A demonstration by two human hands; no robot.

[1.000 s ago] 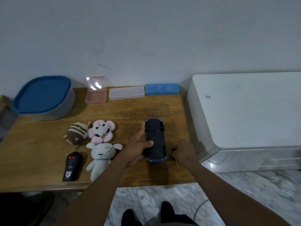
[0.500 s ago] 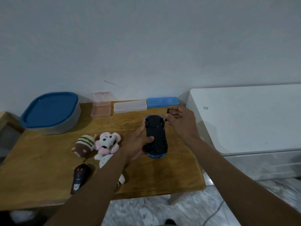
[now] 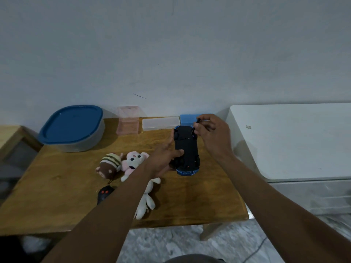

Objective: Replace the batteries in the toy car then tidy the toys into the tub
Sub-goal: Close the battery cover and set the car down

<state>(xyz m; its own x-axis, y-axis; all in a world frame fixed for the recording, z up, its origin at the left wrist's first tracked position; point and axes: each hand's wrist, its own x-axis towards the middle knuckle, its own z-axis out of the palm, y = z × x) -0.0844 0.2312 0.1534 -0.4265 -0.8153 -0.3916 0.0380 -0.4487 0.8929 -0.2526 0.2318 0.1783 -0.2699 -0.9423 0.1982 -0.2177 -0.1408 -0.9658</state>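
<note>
The blue toy car (image 3: 187, 147) lies upside down, black underside up, over the right half of the wooden table (image 3: 57, 186). My left hand (image 3: 165, 158) grips its left side, thumb on the underside. My right hand (image 3: 212, 133) pinches a small dark screwdriver (image 3: 198, 121) at the car's far end; its tip is hidden. The grey tub (image 3: 76, 143) with a blue lid stands shut at the back left. A striped brown plush (image 3: 110, 165), a pink plush (image 3: 133, 161), a white plush (image 3: 147, 198) and a black remote (image 3: 104, 193) lie left of the car, partly under my left arm.
Along the wall stand a pink clear box (image 3: 128, 123), a clear flat case (image 3: 161, 123) and a blue case (image 3: 187, 118). A white appliance (image 3: 294, 139) borders the table's right edge. A lower wooden piece of furniture (image 3: 9, 135) sits at the far left.
My right hand took a thin screwdriver from the table's front and carried it up to the car's far end. My left hand kept its hold on the car. The camera tilted up.
</note>
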